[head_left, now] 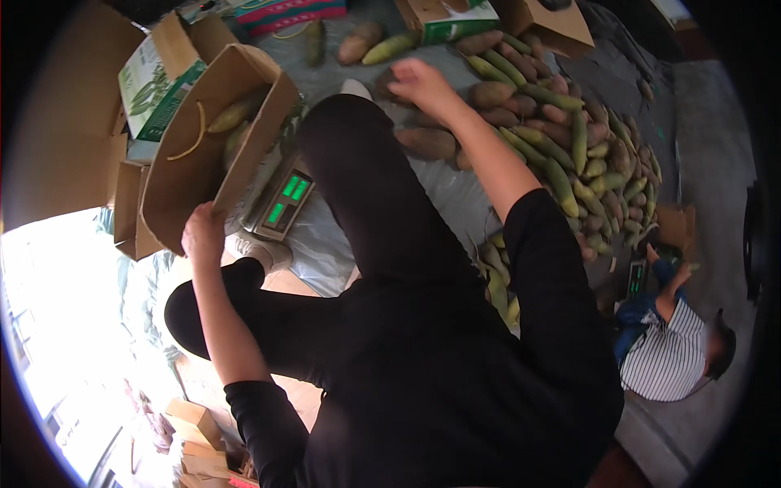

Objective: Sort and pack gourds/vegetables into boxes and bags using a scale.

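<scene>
My left hand [203,233] grips the near edge of an open cardboard carton [264,122] with a yellow cord handle. The carton leans at the left, with several green radish-like roots [236,114] inside; its bottom is mostly hidden. Right beside it is a digital scale [285,199] with lit green displays; whether the carton rests on it I cannot tell. My right hand [419,84] reaches forward past my knee, fingers slightly apart and seemingly empty. It is over a brownish root [389,85], at the near-left side of a big pile of green and reddish-brown roots [553,138].
Printed green-and-white cartons [159,85] stand behind the open one. More boxes [545,28] line the back of the plastic sheet [321,244]. On the far right a person in a striped shirt [667,354] crouches near another scale [637,278]. Cardboard boxes [195,431] lie at lower left.
</scene>
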